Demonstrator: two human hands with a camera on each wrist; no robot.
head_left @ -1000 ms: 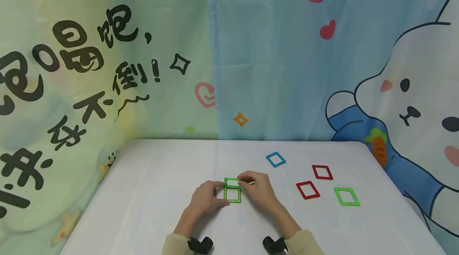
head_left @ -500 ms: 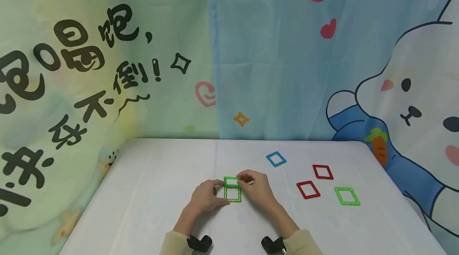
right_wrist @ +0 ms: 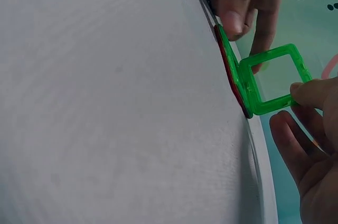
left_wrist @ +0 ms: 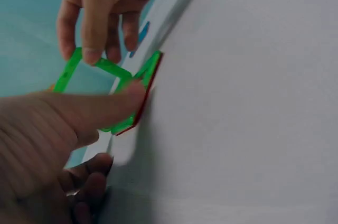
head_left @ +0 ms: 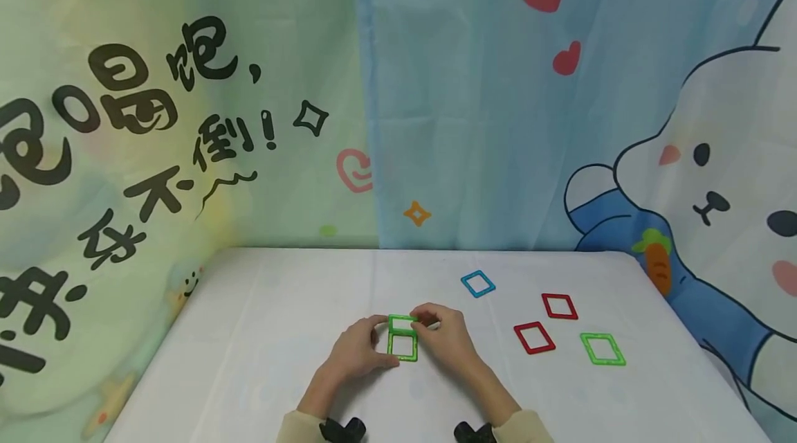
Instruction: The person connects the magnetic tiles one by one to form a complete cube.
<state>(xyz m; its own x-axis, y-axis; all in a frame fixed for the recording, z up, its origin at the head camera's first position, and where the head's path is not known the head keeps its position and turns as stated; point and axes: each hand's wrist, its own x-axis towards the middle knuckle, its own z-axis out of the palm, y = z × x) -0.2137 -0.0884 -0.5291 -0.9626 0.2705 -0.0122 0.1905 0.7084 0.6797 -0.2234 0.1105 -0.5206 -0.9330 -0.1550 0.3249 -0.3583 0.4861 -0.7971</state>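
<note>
A green square magnetic tile [head_left: 403, 358] lies flat in front of me, with a red tile [right_wrist: 230, 76] directly beneath it, its edge visible in both wrist views. Along the flat tile's far edge a second green tile [right_wrist: 274, 53] stands upright, touching it. My left hand [head_left: 358, 351] grips the flat stack from the left, thumb at the near edge and fingers toward the far side. With thumb and fingertips, my right hand [head_left: 447, 339] pinches the right side of the upright tile. Part of the stack is hidden behind my left thumb in the left wrist view.
To the right on the white table [head_left: 268, 318] lie a blue tile [head_left: 478, 271], one red tile [head_left: 559, 295], another red tile [head_left: 543, 325] and a loose green tile [head_left: 602, 363], all flat. A printed curtain [head_left: 461, 152] hangs behind the table's far edge.
The head view has tilted up slightly, so the whole scene sits lower. Both hands keep their hold on the tiles, with no clear movement of either tile.
</note>
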